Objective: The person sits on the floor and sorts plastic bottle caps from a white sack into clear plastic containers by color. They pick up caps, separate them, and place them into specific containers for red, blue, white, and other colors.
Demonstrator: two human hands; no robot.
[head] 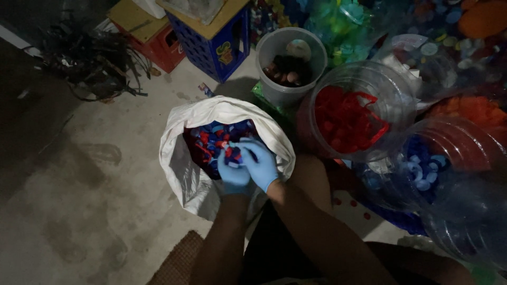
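Both hands, in thin blue gloves, work inside the open mouth of a white woven plastic sack (182, 158) that sits on the grey concrete floor (95, 200) near the middle of the scene. The sack is full of small red and blue plastic bottle caps (208, 140). The left hand (232, 173) lies on the near edge of the heap, fingers curled down; whether it has hold of a cap cannot be told. The right hand (259, 161), just beside it and touching it, has loosely bent fingers spread over the caps, and any grip is hidden too.

To the right stand a clear plastic jar of red caps (346, 119) and, nearer and further right, a clear plastic jar of blue caps (422, 166). A grey plastic bucket (290, 63) stands beyond the sack.

Judging from the jars, picking goes best by taking one colour at a time from the top layer, keeping the sack's rim rolled open so light reaches the caps.
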